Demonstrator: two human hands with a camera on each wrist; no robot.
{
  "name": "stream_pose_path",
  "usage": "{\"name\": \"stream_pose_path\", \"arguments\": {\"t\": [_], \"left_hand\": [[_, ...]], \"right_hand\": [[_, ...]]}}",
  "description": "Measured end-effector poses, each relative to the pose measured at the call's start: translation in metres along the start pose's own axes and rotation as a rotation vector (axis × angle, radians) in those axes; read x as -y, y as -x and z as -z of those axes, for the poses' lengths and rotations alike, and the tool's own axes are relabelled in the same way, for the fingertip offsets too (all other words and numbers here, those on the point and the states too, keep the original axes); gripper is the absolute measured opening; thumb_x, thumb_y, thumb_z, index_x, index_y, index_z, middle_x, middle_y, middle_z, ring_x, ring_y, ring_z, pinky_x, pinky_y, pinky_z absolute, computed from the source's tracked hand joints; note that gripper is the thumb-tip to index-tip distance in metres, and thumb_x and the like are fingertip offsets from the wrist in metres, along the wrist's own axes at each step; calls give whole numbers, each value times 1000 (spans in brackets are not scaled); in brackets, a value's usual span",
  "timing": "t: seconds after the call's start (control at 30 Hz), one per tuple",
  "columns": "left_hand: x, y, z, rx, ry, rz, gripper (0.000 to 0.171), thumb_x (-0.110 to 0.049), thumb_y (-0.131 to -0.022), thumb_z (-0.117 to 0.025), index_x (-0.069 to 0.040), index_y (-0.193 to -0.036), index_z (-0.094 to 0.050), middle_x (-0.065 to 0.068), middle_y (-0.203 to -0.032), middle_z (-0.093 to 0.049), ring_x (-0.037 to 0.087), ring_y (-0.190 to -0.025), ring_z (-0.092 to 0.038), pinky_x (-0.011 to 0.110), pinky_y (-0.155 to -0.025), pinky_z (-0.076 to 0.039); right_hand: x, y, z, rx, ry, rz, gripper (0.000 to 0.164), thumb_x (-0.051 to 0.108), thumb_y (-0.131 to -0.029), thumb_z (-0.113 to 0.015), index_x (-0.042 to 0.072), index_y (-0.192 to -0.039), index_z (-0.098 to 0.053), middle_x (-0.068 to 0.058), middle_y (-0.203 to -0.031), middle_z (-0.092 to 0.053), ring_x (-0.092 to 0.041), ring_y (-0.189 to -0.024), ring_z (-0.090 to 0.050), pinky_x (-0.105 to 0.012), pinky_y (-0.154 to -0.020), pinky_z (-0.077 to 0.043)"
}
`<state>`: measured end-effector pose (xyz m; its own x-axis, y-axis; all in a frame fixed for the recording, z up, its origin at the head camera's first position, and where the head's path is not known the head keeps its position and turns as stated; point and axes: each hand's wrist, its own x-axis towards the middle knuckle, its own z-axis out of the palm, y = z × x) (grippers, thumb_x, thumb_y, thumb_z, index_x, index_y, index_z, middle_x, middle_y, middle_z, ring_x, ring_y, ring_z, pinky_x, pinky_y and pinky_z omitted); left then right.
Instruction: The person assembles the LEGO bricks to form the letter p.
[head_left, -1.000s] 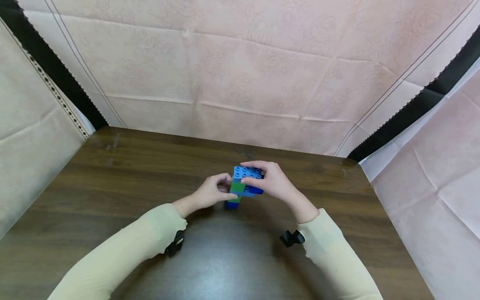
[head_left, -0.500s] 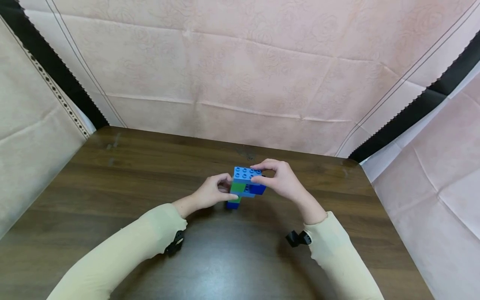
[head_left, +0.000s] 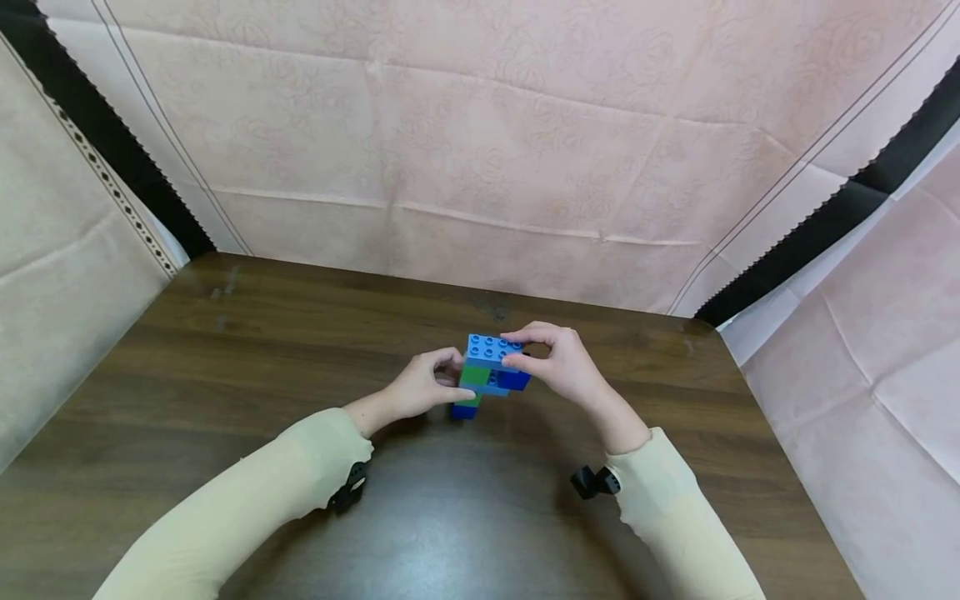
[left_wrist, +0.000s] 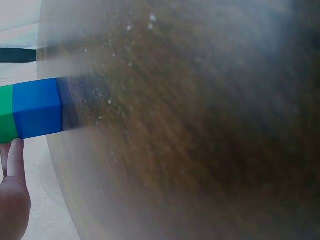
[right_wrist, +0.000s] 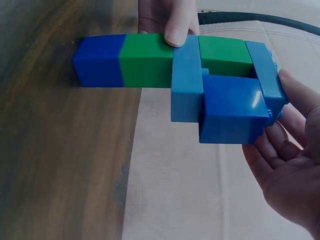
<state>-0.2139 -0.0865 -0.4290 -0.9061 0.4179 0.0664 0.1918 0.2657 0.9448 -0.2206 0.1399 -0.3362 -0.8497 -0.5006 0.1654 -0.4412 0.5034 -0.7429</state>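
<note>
A stack of toy building bricks stands upright on the wooden table. From the table up, the right wrist view shows a dark blue brick (right_wrist: pixel 99 61), a green brick (right_wrist: pixel 146 61) and a light blue brick (right_wrist: pixel 186 82). Above that sit a second green brick (right_wrist: pixel 225 56) and another dark blue brick (right_wrist: pixel 234 110) side by side, topped by a studded light blue brick (head_left: pixel 491 349). My left hand (head_left: pixel 416 385) grips the stack from the left at mid-height, thumb in front. With thumb and fingers, my right hand (head_left: pixel 561 362) pinches the top brick's right end.
The brown wooden table (head_left: pixel 300 333) runs back to a pale patterned cloth (head_left: pixel 480 150). More cloth hangs at both sides, with black strips (head_left: pixel 862 192) along the corners. Black wrist cameras (head_left: pixel 595 482) sit below each sleeve cuff.
My right hand has slid a little to the right along the top brick, uncovering more of its studs. The left hand keeps its place on the stack.
</note>
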Motion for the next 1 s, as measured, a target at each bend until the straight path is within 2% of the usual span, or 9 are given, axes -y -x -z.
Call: {"name": "stream_pose_path", "arguments": {"t": [0.17,0.33,0.47,0.63,0.77,0.9,1.0], "left_hand": [[-1,0,0,4,4,9,29,-16,-80,-74,-7,-100,-55,10,-105,-60,20,-100,-59,35,-88,-54],[0,-2,0,6,-3,14,29,-16,-80,-74,-8,-101,-55,9,-106,-60,20,-101,-58,35,-89,-53],[0,-1,1,5,-3,16,29,-16,-80,-74,-8,-101,-55,10,-106,-60,21,-101,-58,36,-89,-53],[1,0,1,4,7,5,28,-15,-81,-73,-8,-99,-54,10,-105,-61,20,-100,-58,35,-89,-53],[2,-1,0,7,3,-14,28,-16,-81,-73,-7,-100,-54,10,-105,-61,19,-99,-59,35,-89,-53],[2,-2,0,14,1,-28,29,-17,-81,-73,-7,-100,-54,10,-105,-62,19,-98,-60,35,-88,-53],[3,-2,0,12,-1,-20,28,-16,-81,-73,-7,-100,-54,10,-105,-62,19,-98,-60,35,-88,-53]], "right_hand": [[-5,2,-4,-15,-70,-9,32,19,-84,-71,8,-113,-67,-9,-108,-66,-21,-96,-57,-35,-84,-54],[-10,2,-7,-21,-99,-2,31,17,-85,-69,8,-114,-65,-10,-111,-65,-21,-97,-57,-37,-88,-51],[-7,-1,-9,5,-78,0,29,19,-86,-68,10,-113,-63,-8,-112,-64,-22,-99,-57,-40,-87,-52],[-1,-6,-16,27,-42,35,33,24,-85,-69,13,-116,-63,-6,-112,-63,-20,-95,-57,-35,-82,-53],[-1,-8,-21,11,-31,72,33,22,-86,-69,13,-117,-64,-7,-107,-64,-19,-88,-56,-30,-76,-52],[0,-8,-22,-12,-20,76,31,20,-85,-69,12,-114,-66,-7,-102,-64,-18,-86,-55,-29,-73,-52],[3,-9,-21,5,-13,78,31,22,-84,-70,13,-114,-66,-6,-102,-63,-19,-87,-55,-30,-75,-52]]}}
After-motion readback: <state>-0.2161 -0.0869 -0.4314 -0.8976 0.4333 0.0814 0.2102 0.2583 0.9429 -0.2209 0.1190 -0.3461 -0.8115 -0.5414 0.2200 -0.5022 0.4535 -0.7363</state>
